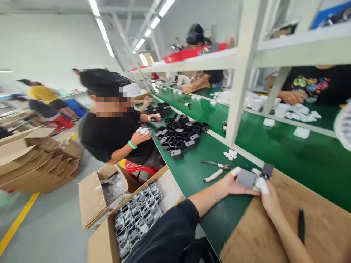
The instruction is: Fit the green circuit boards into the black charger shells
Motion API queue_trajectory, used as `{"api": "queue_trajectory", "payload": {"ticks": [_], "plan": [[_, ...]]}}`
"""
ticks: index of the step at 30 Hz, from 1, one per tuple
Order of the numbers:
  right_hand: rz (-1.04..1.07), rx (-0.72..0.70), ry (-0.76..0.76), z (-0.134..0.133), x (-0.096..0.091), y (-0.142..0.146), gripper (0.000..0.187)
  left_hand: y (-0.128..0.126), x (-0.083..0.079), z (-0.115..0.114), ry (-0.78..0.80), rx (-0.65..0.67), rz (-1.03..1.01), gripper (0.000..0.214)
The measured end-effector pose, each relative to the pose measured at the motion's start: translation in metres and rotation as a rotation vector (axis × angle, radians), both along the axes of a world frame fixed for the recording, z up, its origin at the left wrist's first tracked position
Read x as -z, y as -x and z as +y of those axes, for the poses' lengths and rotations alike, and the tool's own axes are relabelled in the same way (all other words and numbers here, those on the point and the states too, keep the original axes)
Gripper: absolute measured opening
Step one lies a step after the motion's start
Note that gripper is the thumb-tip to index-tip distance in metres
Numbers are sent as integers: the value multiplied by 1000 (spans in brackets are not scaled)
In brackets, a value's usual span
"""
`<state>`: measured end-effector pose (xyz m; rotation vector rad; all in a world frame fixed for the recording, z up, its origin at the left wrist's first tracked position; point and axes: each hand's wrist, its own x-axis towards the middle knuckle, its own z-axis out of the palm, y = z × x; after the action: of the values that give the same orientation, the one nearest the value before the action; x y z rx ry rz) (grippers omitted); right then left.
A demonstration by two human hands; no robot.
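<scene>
"Black cloth sleeve [167,232], closest to the head camera: yours?"

"Yes, on my left arm. My left hand [230,185] is closed round a smooth, matt-grey rectangular box [246,179], above the dark green tabletop [189,171], near the brown cardboard sheet [255,226]."

"And your right?"

"My right hand [270,199] is at the box's right end. Whether it clamps or merely steadies, I can't tell. Just beyond its fingers sits a small dark-grey block [268,170]."

"What could go wrong?"

"If my white fingertip covering [263,185] slides on that smooth face, the box might slip. Falling leftward, it could get scuffed on the metal pliers with a white-wrapped handle [215,175]."

"How does it look?"

"Plain, straight-edged, no marks I can make out; its right end is hidden by fingers."
</scene>
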<state>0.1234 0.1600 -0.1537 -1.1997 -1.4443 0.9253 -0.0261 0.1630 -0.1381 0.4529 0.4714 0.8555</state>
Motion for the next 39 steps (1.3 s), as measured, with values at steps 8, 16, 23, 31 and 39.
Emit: {"api": "queue_trajectory", "payload": {"ticks": [8,16,23,31,39], "plan": [[41,-45,16,6,-1,1,66,8,-5,6,103,-54,-84,64],[140,-135,2,-2,-25,-1,65,13,-6,3,42,-67,-28,76],[500,-117,139,17,-19,-10,60,19,-14,2,-93,29,-1,93],[660,-212,216,13,-31,-21,62,18,-12,2,-160,54,62,94],[679,-223,202,10,-34,-19,62,14,-13,0,-171,67,115,94]]}}
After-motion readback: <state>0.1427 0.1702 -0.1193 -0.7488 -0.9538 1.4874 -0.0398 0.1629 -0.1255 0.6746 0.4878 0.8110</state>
